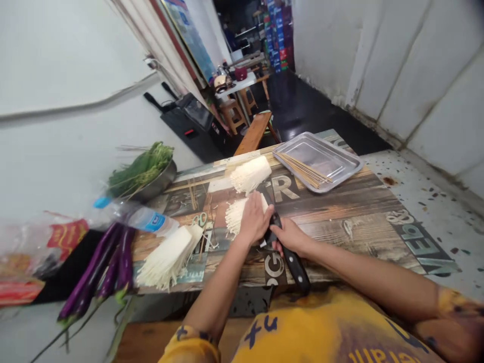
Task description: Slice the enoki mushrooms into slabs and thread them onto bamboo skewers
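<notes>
My left hand [254, 217] lies over a bundle of enoki mushrooms [235, 216], its fingers stretched along the top and holding it against the table. In my right hand [290, 237] is a knife [295, 267]; its black riveted handle points back toward my body. The knife's dark front part is beside my left thumb, at the bundle's right end. How far the blade has entered the bundle is hidden by my hands. Just beyond lies a second enoki bundle [251, 174], and a larger enoki bundle [170, 257] rests at the table's left front edge.
A metal tray [340, 164] with bamboo skewers [302, 169] stands at the back right of the wood-patterned table [340, 227]. To the left are a plastic bottle [145, 219], purple eggplants [93, 267], and a metal bowl [159, 182] of leafy greens [141, 171]. A wooden bench [254, 133] stands beyond.
</notes>
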`<state>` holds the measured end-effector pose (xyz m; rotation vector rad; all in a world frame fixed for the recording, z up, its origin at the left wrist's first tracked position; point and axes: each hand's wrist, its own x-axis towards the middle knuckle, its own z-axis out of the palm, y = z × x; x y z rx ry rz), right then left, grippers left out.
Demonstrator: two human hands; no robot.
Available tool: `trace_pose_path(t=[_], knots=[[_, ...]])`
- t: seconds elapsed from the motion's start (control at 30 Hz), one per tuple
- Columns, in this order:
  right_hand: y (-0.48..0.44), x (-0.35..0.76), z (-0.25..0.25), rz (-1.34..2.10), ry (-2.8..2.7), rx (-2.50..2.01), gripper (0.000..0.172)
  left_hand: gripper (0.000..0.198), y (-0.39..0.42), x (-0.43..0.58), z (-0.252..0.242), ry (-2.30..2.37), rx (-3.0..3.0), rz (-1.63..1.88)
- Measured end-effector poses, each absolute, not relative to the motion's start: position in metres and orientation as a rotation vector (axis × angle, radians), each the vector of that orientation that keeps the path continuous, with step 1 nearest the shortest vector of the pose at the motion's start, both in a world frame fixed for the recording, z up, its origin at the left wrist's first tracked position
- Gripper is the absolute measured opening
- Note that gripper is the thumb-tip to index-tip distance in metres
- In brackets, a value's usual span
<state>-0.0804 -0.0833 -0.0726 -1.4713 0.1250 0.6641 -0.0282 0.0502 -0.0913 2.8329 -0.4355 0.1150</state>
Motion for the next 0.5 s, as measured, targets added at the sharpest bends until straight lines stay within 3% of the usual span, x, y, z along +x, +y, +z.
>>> trace_pose_path(t=[0.2,0.5], knots=[[-0.072,-0.065,-0.046,0.655,0.021,-1.644,0.011,0.071,0.050,-0.030,-0.066,-0.391,2.779,0.141],[-0.057,-0.066,0.039,0.463,-0.324,-1.690,0.033,0.072,0.070,-0.045,0.049,-0.307,2.820,0.744]])
